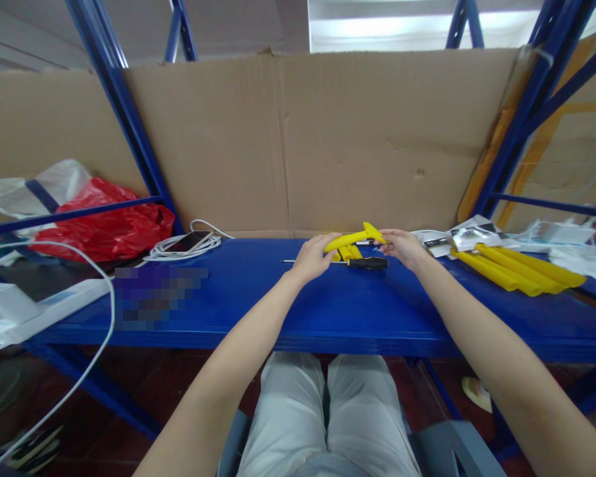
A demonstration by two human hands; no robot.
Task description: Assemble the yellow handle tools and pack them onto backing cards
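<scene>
A yellow tool-like piece (350, 240) with a wider head at its right end is held above the blue table. My left hand (316, 257) is closed round its left end. At the head end, the fingers of my right hand (398, 246) pinch the piece. Beneath it, a screwdriver (367, 263) with a black handle lies on the table, its shaft pointing left and passing by my left hand. More yellow parts (348, 253) lie just behind the screwdriver, partly hidden by the held piece.
Yellow tubes (521, 268) and clear plastic packets (477, 233) lie on the table's (367, 311) right side. Leftward are a coiled white cable (186, 246), a red bag (109, 218) and a white power strip (54, 311). A cardboard panel (328, 139) stands behind.
</scene>
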